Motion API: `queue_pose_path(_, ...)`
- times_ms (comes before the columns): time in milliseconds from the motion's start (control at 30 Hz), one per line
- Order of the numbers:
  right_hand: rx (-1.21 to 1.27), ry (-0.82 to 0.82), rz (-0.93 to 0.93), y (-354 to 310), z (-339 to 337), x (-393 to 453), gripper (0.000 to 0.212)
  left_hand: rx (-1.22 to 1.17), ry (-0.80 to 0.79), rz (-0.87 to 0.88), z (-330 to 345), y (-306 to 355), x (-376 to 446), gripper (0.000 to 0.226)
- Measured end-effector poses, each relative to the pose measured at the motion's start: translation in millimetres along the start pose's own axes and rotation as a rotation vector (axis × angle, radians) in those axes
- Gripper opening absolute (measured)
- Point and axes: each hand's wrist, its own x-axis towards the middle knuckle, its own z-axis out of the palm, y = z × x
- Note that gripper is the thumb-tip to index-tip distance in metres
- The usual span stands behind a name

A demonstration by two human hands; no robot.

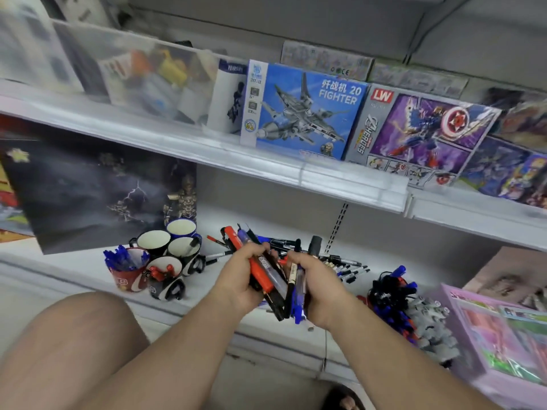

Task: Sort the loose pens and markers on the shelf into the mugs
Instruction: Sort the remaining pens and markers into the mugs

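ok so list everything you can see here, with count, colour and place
mugs: five, clustered at the left of the lower shelf; a red one is full of blue pens, one holds red markers
loose pens: many, black and blue, on the shelf behind the hands
bundled pens: a heap, black, blue and grey, at the right
fighter box: one, blue, upper shelf
heroes box: one, purple, to its right
dark box: one, behind the mugs
pink box: one, far right
left hand: grips red and black markers
right hand: grips blue and black pens
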Motion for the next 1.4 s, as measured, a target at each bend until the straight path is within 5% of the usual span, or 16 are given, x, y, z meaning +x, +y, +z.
queue_pose_path(133, -0.276, 0.103, -0.202, -20.3, -5.3, -9.7, 0.032, 0.472, -0.018, -0.039, 1.3, 15.9, -19.6, 0.036)
queue_pose_path(267, -0.454, 0.064, -0.414, -30.4, -5.5, -16.2, 0.028, 0.642, -0.131, -0.059, 5.0, 18.1, -25.4, 0.044)
queue_pose_path(400, -0.457, 0.069, -0.471, -18.8, 1.0, -15.9, 0.017, 0.658, -0.238, -0.003, 10.9, 12.0, -27.4, 0.019)
queue_pose_path(567, -0.362, 0.171, -0.557, -14.0, 0.3, -9.7, 0.006, 0.599, -0.243, 0.014, 15.6, 3.0, -26.8, 0.021)
queue_pose_path(833, -0.331, 0.302, -0.649, -14.6, -2.9, -3.5, 0.020, 0.553, -0.245, -0.044, 18.6, -5.4, -21.8, 0.019)
queue_pose_path(967, -0.242, 0.392, -0.715, -19.4, -6.0, -5.4, 0.020, 0.617, -0.276, -0.093, 20.4, -1.8, -22.3, 0.035)
queue_pose_path(1200, -0.307, 0.483, -0.824, -11.2, -3.5, -3.0, 0.016, 0.662, -0.263, -0.190, 23.1, -3.2, -19.7, 0.016)
queue_pose_path(1400, -0.330, 0.439, -0.600, -14.5, -5.2, 4.7, 0.021, 0.626, -0.205, -0.174, 24.5, -9.8, -11.3, 0.014)
